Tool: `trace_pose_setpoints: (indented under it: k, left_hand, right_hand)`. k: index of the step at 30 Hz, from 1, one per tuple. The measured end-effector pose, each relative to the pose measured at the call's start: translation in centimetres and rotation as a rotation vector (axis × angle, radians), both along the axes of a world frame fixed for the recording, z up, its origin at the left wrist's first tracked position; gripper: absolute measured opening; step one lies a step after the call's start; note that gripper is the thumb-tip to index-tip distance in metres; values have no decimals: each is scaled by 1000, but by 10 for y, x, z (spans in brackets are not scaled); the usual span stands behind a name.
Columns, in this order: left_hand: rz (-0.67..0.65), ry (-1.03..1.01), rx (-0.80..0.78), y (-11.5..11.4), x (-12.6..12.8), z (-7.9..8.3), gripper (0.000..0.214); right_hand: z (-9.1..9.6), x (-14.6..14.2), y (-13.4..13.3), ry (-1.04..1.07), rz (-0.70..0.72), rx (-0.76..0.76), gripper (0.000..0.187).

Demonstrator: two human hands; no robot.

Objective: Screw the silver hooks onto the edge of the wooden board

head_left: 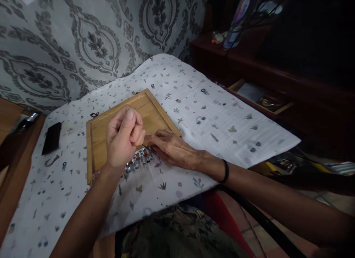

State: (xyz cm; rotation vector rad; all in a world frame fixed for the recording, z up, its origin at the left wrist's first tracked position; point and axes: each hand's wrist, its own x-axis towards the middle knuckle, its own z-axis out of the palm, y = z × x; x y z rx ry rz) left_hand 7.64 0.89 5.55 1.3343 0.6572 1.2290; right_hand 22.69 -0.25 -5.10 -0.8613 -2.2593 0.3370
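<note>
A square light-brown wooden panel (pixel 151 110) with a raised border lies on the patterned white cloth. Along its near edge runs a row of shiny metal clip-like pieces (pixel 141 157), partly covered by my hands. My left hand (pixel 124 134) is closed in a fist above the panel, thumb uppermost; whatever it may hold is hidden. At the panel's near right edge, beside the metal pieces, rests my right hand (pixel 172 148). Its fingers are bent together near a thin dark strip, and I cannot make out what is between them.
The white cloth (pixel 216 113) covers the work surface. A flat black rectangle (pixel 51 138) lies to the left. On the right stands dark red furniture (pixel 216 56) with an open drawer (pixel 281 109) and a clear bottle (pixel 233 37) on top. A patterned curtain (pixel 94 43) hangs behind.
</note>
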Motion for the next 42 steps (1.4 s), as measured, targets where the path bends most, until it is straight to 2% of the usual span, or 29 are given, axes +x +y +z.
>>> trace_pose_setpoints:
  k: [4,9,13,15,19,21,24,31,33,35,40,42]
  left_hand:
    - [-21,10,-6,-2,2,1,41]
    - [-62,22,-10,-2,3,4,41]
    - [-42,20,-1,-2,3,3,42]
    - [-4,16,14,-4,5,1,42]
    - [187,-62,66,-11,12,-5,41]
    - [232,-89,81,-13,15,-6,43]
    - [139,-52,52,-11,13,-3,43]
    - [-244,100,-95,12,-5,6,34]
    - [-278,109,-85,16,-7,6,35]
    - [-219,96,-51,15,-7,4,37]
    - [246,75,22,-2,3,2,39]
    - [365,8,2,-10,8,2,39]
  right_hand:
    - [3,-1,-1,-34,-9,25,20]
    - [5,0,0,14,21,-50,9]
    - [4,0,2,10,8,-84,7]
    - [4,-1,2,9,6,-83,10]
    - [5,-2,3,21,16,-107,14]
    - [5,-2,2,24,16,-124,15]
    - [5,-2,2,21,11,-130,14]
    - [0,-1,4,23,26,-115,13]
    - [0,-1,4,19,18,-118,13]
    - [1,-1,4,15,12,-127,14]
    - [5,-3,3,5,4,-166,16]
    - [6,-3,3,-1,2,-171,16]
